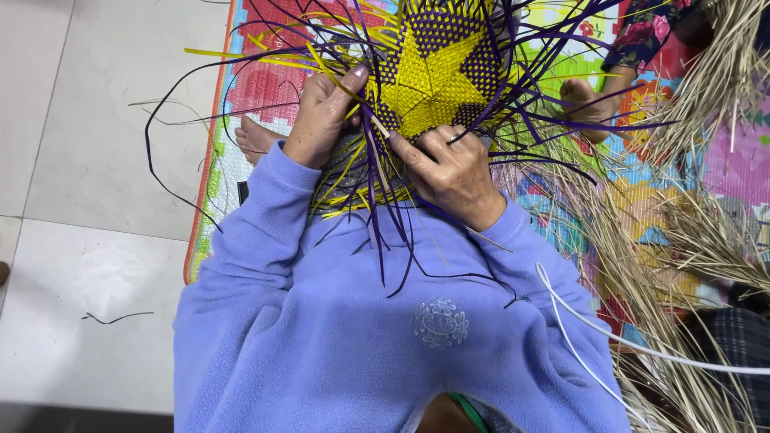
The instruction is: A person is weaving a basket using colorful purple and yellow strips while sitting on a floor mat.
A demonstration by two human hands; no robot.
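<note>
Head view, looking down at a seated person. A patterned floor mat (241, 88) in bright colours covers the pale tile floor (96, 240); the person's lilac fleece sleeves (265, 216) fill the lower middle. To the right lies a loose heap of dry straw-coloured fibre (682, 232), with a white cord (577, 321) trailing over it, and another person's bare foot (584, 96) rests on the mat beyond.

In the lap sits the woven piece (437, 68), a yellow star on a purple checked ground, its unwoven strips (385, 208) fanning out on all sides. It looks light and springy: the plaited centre is probably firm enough to grip, while the free ends are thin, smooth and likely to slip or kink, so a hold at the woven edge seems soundest.

The left hand (321, 116) is closed around strips at the piece's left edge, thumb pressing down. The right hand (453, 168) pinches strands at the lower edge, fingers curled tight.

No container is visible.

A stray dark strip (116, 318) lies on the tiles.
</note>
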